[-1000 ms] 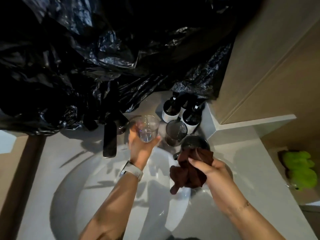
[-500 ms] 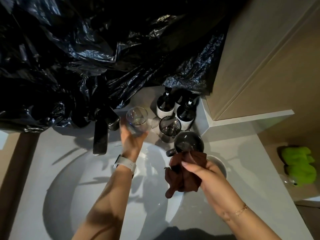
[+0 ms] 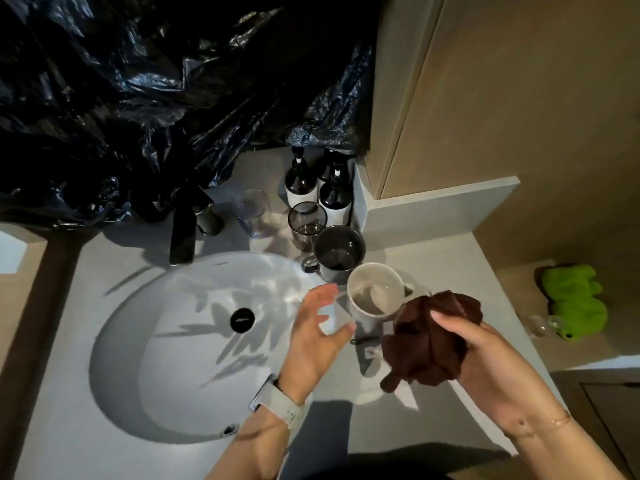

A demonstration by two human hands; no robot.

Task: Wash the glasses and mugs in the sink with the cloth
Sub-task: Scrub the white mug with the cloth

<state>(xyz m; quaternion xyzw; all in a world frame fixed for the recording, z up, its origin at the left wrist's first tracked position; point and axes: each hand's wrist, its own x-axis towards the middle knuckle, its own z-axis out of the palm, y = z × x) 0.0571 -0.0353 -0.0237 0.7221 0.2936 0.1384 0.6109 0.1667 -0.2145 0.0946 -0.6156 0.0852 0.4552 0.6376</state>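
My right hand [image 3: 485,355] bunches the soft, dark brown cloth [image 3: 429,341] at about four o'clock from the drain [image 3: 242,319]. My left hand [image 3: 313,332] is spread and empty, just beside the white ceramic mug [image 3: 374,292] at the basin's two o'clock rim. Behind it a glossy dark mug [image 3: 337,252], a smoky glass [image 3: 306,221] and a clear tumbler [image 3: 252,213] line the smooth grey counter [image 3: 433,261]. I'd judge the white mug comes next; which are already washed I can't tell.
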